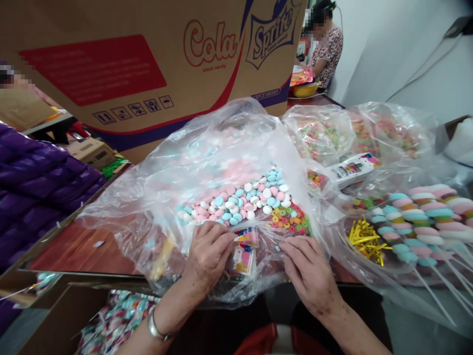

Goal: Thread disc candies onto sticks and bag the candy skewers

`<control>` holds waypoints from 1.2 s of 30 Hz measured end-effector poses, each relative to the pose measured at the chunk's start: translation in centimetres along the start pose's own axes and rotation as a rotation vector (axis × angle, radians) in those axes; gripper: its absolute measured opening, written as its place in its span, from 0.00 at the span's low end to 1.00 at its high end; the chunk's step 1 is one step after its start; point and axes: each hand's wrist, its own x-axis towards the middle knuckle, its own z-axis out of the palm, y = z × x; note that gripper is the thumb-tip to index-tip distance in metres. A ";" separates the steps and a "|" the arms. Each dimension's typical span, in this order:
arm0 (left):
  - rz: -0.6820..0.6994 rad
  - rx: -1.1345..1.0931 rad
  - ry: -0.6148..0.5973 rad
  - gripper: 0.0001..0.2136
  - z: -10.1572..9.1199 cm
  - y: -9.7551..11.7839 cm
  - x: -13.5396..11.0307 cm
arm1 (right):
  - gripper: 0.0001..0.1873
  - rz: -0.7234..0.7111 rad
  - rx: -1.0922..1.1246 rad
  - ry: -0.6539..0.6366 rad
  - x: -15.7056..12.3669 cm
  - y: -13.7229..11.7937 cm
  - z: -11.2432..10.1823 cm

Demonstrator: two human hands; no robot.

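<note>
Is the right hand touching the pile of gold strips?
Apart. The head view shows a gap between the right hand and the gold strips to its right.

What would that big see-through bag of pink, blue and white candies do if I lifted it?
The clear bag would probably flop and sag, since its thin plastic looks crumpled. It may feel weighty, with so many pastel candies in it. Those look smooth and rounded, so they'd likely slide about.

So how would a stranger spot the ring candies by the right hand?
Start at the big cardboard box; nearer the camera lie the pastel candies. Between them and the right hand are the ring candies. They're red, yellow and green with holes; the pastel pink, white and blue ones have none.
</note>
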 end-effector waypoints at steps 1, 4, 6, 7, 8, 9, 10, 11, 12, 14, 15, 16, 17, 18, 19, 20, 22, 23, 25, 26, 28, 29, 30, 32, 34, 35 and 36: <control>-0.007 -0.052 0.010 0.07 -0.2 0.3 0.4 | 0.16 0.016 0.026 0.031 0.2 -0.1 -0.4; -0.084 -0.250 -0.045 0.07 -0.6 1.9 1.7 | 0.22 0.104 0.155 0.046 1.4 -0.6 -2.0; -0.153 -0.374 -0.140 0.08 -0.6 3.2 2.6 | 0.22 0.165 0.283 -0.033 2.5 -1.2 -3.1; -0.183 -0.433 -0.194 0.08 -0.5 3.9 3.1 | 0.19 0.182 0.344 -0.076 3.0 -1.4 -3.5; -0.209 -0.488 -0.243 0.09 -0.4 4.4 3.5 | 0.13 0.191 0.393 -0.104 3.5 -1.6 -3.8; -0.232 -0.537 -0.286 0.09 -0.3 4.9 3.9 | 0.08 0.201 0.429 -0.120 3.9 -1.7 -4.1; -0.249 -0.574 -0.320 0.08 -0.1 5.3 4.1 | 0.04 0.216 0.451 -0.125 4.1 -1.8 -4.3; -0.259 -0.593 -0.347 0.07 0.0 5.6 4.3 | 0.05 0.240 0.460 -0.120 4.2 -1.8 -4.4; -0.260 -0.595 -0.366 0.06 0.2 5.8 4.3 | 0.06 0.268 0.461 -0.113 4.3 -1.7 -4.6; -0.248 -0.553 -0.391 0.07 0.6 5.9 4.0 | 0.08 0.298 0.457 -0.115 4.1 -1.6 -5.0; -0.239 -0.526 -0.400 0.09 0.7 5.9 3.8 | 0.08 0.296 0.465 -0.124 4.0 -1.5 -5.3; -0.236 -0.508 -0.421 0.11 0.9 5.8 3.5 | 0.07 0.290 0.486 -0.140 4.0 -1.5 -5.5; -0.238 -0.507 -0.446 0.12 1.1 5.8 3.3 | 0.05 0.281 0.518 -0.166 3.9 -1.5 -5.8; -0.239 -0.522 -0.480 0.13 1.3 5.7 3.1 | 0.04 0.272 0.554 -0.191 3.9 -1.5 -6.0; -0.237 -0.540 -0.506 0.13 1.5 5.8 3.0 | 0.04 0.263 0.585 -0.208 4.0 -1.5 -6.2; -0.223 -0.561 -0.516 0.13 1.7 5.9 3.0 | 0.04 0.255 0.602 -0.213 4.0 -1.4 -6.3; -0.183 -0.595 -0.499 0.14 2.0 6.2 3.1 | 0.09 0.235 0.589 -0.185 4.0 -1.3 -6.3; -0.169 -0.606 -0.476 0.15 2.1 6.4 3.2 | 0.11 0.224 0.566 -0.159 4.0 -1.3 -6.3; -0.185 -0.640 -0.464 0.15 2.2 6.9 3.4 | 0.15 0.209 0.519 -0.117 3.9 -1.0 -6.1; -0.216 -0.667 -0.479 0.14 2.2 7.1 3.5 | 0.16 0.206 0.498 -0.102 3.9 -0.8 -6.1; -0.301 -0.717 -0.493 0.10 2.3 7.4 3.5 | 0.16 0.202 0.454 -0.075 3.8 -0.5 -6.1; -0.329 -0.731 -0.497 0.09 2.3 7.5 3.4 | 0.16 0.196 0.428 -0.064 3.8 -0.3 -6.1; -0.343 -0.731 -0.496 0.09 2.4 7.6 3.4 | 0.16 0.182 0.398 -0.053 3.8 -0.2 -6.1; -0.332 -0.690 -0.478 0.11 2.6 7.6 3.2 | 0.16 0.132 0.332 -0.030 3.8 0.0 -6.1; -0.319 -0.653 -0.448 0.11 2.7 7.6 3.0 | 0.16 0.076 0.277 -0.008 3.9 -0.1 -5.9; -0.331 -0.655 -0.424 0.09 2.8 7.6 2.9 | 0.16 0.054 0.257 0.007 3.9 -0.2 -5.8; -0.344 -0.667 -0.409 0.07 2.9 7.6 2.7 | 0.17 0.037 0.243 0.023 4.0 -0.3 -5.7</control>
